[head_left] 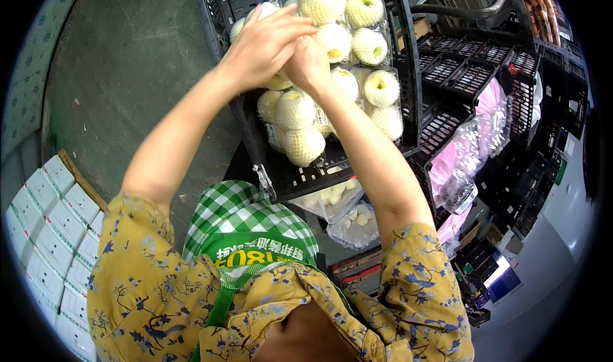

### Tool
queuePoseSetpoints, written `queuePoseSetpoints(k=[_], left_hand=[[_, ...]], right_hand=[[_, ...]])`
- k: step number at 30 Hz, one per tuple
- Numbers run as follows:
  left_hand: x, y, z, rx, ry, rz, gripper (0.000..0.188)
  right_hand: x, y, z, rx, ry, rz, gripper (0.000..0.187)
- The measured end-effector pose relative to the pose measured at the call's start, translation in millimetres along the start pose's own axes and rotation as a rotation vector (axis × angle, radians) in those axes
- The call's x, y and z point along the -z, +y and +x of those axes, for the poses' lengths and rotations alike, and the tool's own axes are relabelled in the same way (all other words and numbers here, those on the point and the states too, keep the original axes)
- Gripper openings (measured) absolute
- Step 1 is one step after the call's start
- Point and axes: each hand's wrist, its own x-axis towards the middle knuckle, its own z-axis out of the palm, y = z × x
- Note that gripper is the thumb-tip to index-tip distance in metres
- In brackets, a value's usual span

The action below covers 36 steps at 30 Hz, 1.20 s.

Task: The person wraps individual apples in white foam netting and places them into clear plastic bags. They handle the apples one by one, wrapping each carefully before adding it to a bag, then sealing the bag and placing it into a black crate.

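Note:
Packs of round, pale yellow-green fruit (321, 4) in white foam nets fill much of a black plastic crate (297, 186). Clear plastic packaging (391, 84) surrounds the fruit. My left hand (263, 46) reaches over the packs at the crate's left side, its fingers stretched toward the right across my right hand. Beside and partly under it is my right hand (308, 63), bent at the wrist, with its fingers mostly hidden. Both hands are over fruit near the middle of the crate; whether they press on it cannot be made out. More netted fruit (304, 146) lies nearer to me.
Stacked black crates (444, 68) stand to the right, with pink sheets and clear plastic bags (466, 157) hanging from them. White boxes (54, 247) are stacked at lower left. Below the crate are bags of pale items (355, 224). Grey floor (134, 74) lies to the left.

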Motion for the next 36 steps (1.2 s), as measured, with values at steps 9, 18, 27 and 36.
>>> queuePoseSetpoints(k=[9,18,27,36], left_hand=[[-33,-42,41,-0.085,-0.223,0.371,0.030],[-33,-22,60,-0.158,-0.367,0.643,0.073],[-35,-28,60,-0.205,-0.288,0.675,0.068],[-22,14,67,0.479,-0.188,-0.226,0.053]], right_hand=[[44,28,-43,-0.213,0.831,0.117,0.056],[19,-6,-59,-0.205,0.605,0.268,0.044],[60,93,-45,-0.229,0.532,0.524,0.045],[69,79,-84,-0.253,0.558,0.739,0.039]])
